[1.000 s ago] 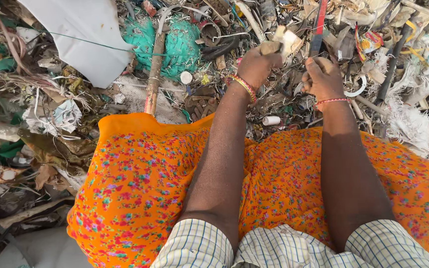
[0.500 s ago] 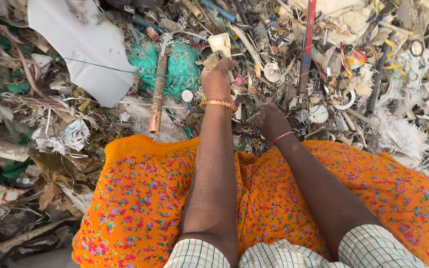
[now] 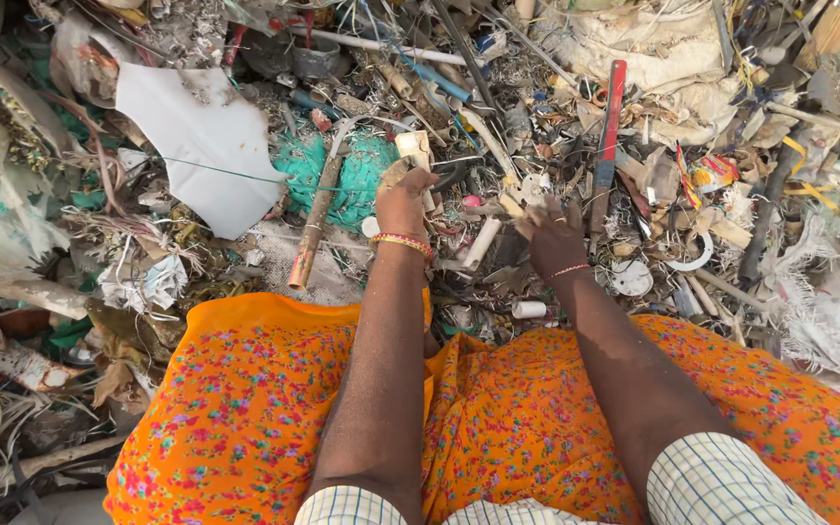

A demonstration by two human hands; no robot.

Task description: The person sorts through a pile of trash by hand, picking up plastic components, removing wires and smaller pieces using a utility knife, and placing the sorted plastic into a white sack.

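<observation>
heaped scrap and litter spreads ahead, where the left hand (image 3: 403,202) pinches a pale stiff scrap (image 3: 412,148), likely light and best held by its edge, while the right hand (image 3: 553,236) rests half-curled on debris.

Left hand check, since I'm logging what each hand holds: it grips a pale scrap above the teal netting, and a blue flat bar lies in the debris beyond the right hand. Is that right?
Not quite. The flat bar beyond the right hand is red, not blue, as the head view shows. The rest holds: the left hand grips a pale scrap beside the teal netting.
</observation>
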